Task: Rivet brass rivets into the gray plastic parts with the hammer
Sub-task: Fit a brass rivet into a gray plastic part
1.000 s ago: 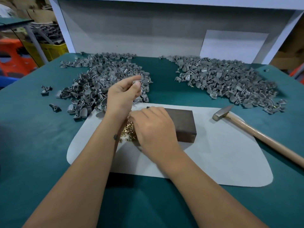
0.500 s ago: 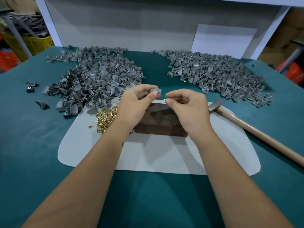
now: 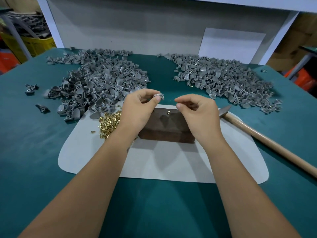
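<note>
My left hand [image 3: 137, 109] pinches one gray plastic part [image 3: 159, 96] between thumb and fingertips, above the far edge of the dark block [image 3: 164, 133]. A single brass rivet [image 3: 169, 112] stands upright on the block's top, just below and between my hands. My right hand [image 3: 197, 112] hovers beside it with fingers curled and thumb against the index tip; nothing shows between them. A pile of loose brass rivets [image 3: 109, 122] lies left of the block. The hammer [image 3: 267, 140] rests on the table to the right, its head near my right hand.
The block sits on a white mat [image 3: 171, 162] on the green table. A large heap of gray parts [image 3: 99, 83] lies at the back left, another heap [image 3: 223, 79] at the back right. A few stray parts [image 3: 31, 89] lie far left. A white backboard closes the rear.
My right hand came off the rivet pile and rose to meet the left hand, then drew slightly apart. A rivet now stands on the block. The left hand keeps hold of the gray part.
</note>
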